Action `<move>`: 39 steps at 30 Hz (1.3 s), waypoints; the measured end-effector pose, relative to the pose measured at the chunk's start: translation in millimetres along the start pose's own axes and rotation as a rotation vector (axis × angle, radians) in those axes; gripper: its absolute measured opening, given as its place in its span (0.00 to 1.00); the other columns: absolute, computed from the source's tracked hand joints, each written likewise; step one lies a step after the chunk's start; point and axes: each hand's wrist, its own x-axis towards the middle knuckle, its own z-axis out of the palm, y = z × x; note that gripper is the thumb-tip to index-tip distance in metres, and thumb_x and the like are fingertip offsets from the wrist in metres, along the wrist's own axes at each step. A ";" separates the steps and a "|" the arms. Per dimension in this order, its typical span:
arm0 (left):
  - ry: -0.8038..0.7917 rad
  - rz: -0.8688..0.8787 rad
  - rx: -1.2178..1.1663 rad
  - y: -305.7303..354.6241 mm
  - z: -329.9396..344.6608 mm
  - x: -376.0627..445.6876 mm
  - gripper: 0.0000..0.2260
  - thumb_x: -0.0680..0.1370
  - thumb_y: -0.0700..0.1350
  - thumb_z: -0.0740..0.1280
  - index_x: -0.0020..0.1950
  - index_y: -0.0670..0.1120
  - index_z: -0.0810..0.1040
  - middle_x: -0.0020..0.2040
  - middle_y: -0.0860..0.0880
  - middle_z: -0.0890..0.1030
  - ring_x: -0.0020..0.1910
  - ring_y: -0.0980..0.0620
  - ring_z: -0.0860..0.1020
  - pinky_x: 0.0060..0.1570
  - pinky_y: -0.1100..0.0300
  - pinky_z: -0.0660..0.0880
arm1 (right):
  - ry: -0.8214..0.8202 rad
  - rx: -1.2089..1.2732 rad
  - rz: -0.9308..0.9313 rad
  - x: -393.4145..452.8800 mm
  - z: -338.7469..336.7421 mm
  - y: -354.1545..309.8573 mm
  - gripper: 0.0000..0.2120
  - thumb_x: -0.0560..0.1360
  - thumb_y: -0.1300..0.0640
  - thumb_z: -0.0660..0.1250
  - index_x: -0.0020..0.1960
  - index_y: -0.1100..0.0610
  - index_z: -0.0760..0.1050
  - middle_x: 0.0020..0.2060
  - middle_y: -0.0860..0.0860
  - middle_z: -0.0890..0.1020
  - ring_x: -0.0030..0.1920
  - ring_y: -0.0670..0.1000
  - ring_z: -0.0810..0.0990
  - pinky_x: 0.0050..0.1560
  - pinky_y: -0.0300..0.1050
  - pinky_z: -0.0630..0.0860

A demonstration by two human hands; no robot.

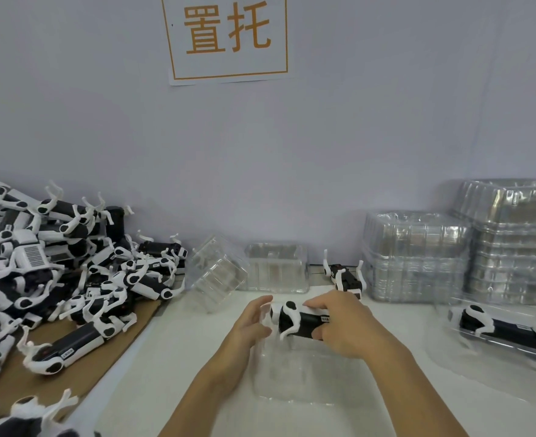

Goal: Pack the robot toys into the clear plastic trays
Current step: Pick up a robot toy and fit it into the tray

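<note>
Toy pile [55, 279]: heaped, left of frame.
Tray stacks [462, 247]: right, against wall.
Clear tray [295, 376]: lower centre, beneath hands.
Right hand [345, 326]: grips black-and-white robot toy [301, 321], centre.
Left hand [250, 323]: fingers relaxed, beside toy's end.

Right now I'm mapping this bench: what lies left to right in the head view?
Pile of robot toys → tilted clear tray → robot toy in the hands → stacks of clear trays → packed toy in tray.
</note>
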 end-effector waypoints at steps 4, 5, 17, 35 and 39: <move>0.079 -0.034 -0.001 5.7 6.7 1.5 0.26 0.64 0.44 0.63 0.62 0.54 0.77 0.65 0.47 0.78 0.64 0.49 0.76 0.64 0.52 0.73 | 0.052 0.009 0.011 -1.4 5.5 0.2 0.15 0.72 0.63 0.67 0.56 0.52 0.81 0.57 0.53 0.81 0.59 0.56 0.75 0.61 0.51 0.73; 0.111 -0.044 0.001 8.5 9.4 2.9 0.21 0.66 0.46 0.65 0.59 0.54 0.78 0.62 0.47 0.80 0.60 0.50 0.78 0.59 0.54 0.74 | 0.049 0.020 0.007 -1.6 6.0 0.5 0.15 0.72 0.64 0.67 0.56 0.52 0.81 0.57 0.53 0.81 0.59 0.56 0.75 0.61 0.52 0.74; 0.306 -0.166 0.188 14.1 11.2 15.1 0.10 0.76 0.39 0.68 0.54 0.51 0.77 0.55 0.48 0.79 0.46 0.52 0.79 0.40 0.62 0.74 | 0.117 0.153 0.064 -8.0 -9.2 7.5 0.21 0.74 0.49 0.72 0.67 0.42 0.75 0.69 0.45 0.71 0.72 0.52 0.65 0.71 0.54 0.61; 0.382 0.097 0.392 16.2 17.6 8.9 0.06 0.80 0.41 0.64 0.54 0.51 0.76 0.52 0.55 0.78 0.52 0.59 0.77 0.38 0.74 0.69 | 0.290 0.146 -0.031 -1.5 -0.2 21.7 0.12 0.74 0.52 0.73 0.52 0.37 0.77 0.55 0.42 0.71 0.60 0.45 0.68 0.64 0.48 0.65; 0.375 0.296 0.447 17.9 18.8 7.5 0.10 0.80 0.38 0.63 0.52 0.54 0.77 0.51 0.59 0.80 0.56 0.62 0.77 0.49 0.74 0.70 | 0.202 0.265 -0.231 -4.2 13.0 -7.9 0.08 0.75 0.52 0.71 0.53 0.42 0.82 0.50 0.38 0.79 0.51 0.38 0.75 0.56 0.37 0.71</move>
